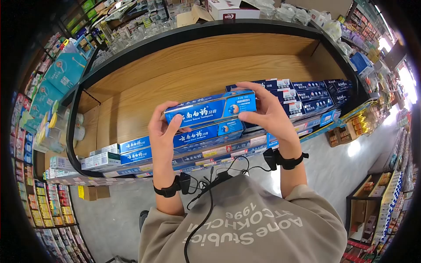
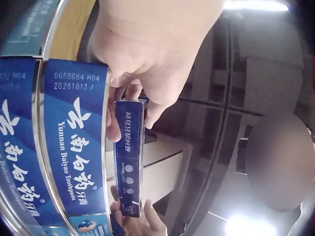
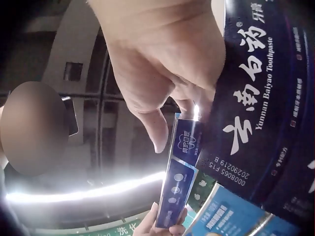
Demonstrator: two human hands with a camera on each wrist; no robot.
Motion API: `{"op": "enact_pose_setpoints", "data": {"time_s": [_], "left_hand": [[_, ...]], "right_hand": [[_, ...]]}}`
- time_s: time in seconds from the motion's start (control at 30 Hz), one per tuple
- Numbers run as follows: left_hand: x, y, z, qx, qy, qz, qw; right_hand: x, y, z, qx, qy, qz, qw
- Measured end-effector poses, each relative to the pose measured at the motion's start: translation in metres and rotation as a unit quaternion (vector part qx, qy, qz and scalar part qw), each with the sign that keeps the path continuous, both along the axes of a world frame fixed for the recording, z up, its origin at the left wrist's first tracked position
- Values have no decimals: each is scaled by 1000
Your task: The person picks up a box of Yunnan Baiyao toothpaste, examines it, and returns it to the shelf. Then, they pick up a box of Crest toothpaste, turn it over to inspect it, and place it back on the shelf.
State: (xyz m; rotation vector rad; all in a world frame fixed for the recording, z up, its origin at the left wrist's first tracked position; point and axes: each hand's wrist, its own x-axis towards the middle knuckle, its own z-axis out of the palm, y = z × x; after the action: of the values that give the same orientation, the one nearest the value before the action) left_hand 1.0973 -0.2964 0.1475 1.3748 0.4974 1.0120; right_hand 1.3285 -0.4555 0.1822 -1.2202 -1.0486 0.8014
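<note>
We stand before a wide wooden shelf (image 1: pixel 144 83) with a dark curved rim, in a shop aisle with crowded racks on both sides. Along the shelf's front edge lies a row of toothpaste boxes: pale blue and white ones (image 1: pixel 103 160) at the left end, bright blue ones (image 1: pixel 206 133) in the middle, and a stack of dark navy boxes (image 1: pixel 313 98) at the right. Most of the wooden board behind them is bare.

In front of the shelf we hold one bright blue toothpaste box (image 1: pixel 211 108) level, lengthwise between our two hands, just above the bright blue row. Our left hand (image 1: pixel 163 131) grips its left end, thumb on the front face and fingers curled round behind. Our right hand (image 1: pixel 268 111) grips its right end, fingers over the top and thumb beneath.

From the left wrist view we see the box (image 2: pixel 129 157) end-on, a narrow dark blue side panel pinched between both sets of fingers, with the shelved blue boxes (image 2: pixel 74 147) just beside it. From the right wrist view the same held box (image 3: pixel 178 177) runs down toward the other hand, next to a navy box (image 3: pixel 261 98).

A black strap (image 1: pixel 287 160) sits on each wrist.
</note>
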Motion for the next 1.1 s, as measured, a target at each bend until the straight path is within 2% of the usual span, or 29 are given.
{"op": "enact_pose_setpoints", "data": {"time_s": [0.2,0.37,0.7,0.8,0.9,1.0,1.1], "left_hand": [[-2,4,1,-9,17,-24,1000],[-3,4,2,-3,30,-26,999],[0,-14,39,34,34,-84,995],[7,-10,34,28,63,-84,994],[10,-3,24,9,75,-107,991],[12,3,15,36,73,-124,989],[10,1,16,34,103,-116,987]], "right_hand": [[7,-1,-2,-29,0,26,999],[12,3,-10,23,-31,23,999],[10,-2,1,65,-26,-11,997],[11,-3,10,63,-54,-24,996],[23,2,0,59,-61,-3,996],[29,4,-8,45,-83,-2,996],[26,-3,-4,38,-55,6,998]]}}
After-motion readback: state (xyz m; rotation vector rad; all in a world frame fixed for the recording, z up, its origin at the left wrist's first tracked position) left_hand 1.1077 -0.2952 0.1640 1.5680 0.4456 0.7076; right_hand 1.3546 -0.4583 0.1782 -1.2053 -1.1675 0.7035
